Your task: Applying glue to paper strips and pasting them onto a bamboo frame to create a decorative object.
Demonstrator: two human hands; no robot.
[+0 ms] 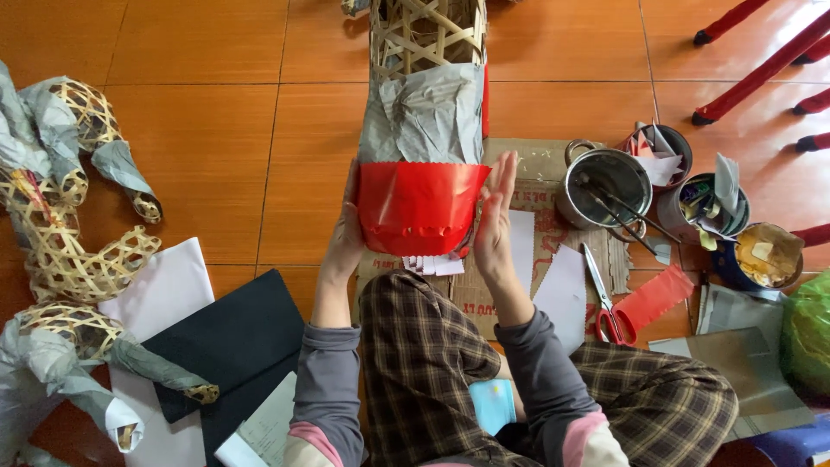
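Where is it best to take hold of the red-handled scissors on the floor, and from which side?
Probably by the red handle loops of the scissors, coming from the near side with the right hand. The loops lie toward the person, the blades point away toward the metal pot, and the red paper strip lies beside the handles.

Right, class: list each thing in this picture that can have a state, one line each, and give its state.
Red paper band: wrapped around the frame's lower end.
Woven bamboo frame: partly covered in grey paper.
Left hand: flat against the band's left side.
Right hand: open, pressed on the band's right side.
Scissors: lying on the cardboard, blades apart.
Metal pot: upright, tools inside.
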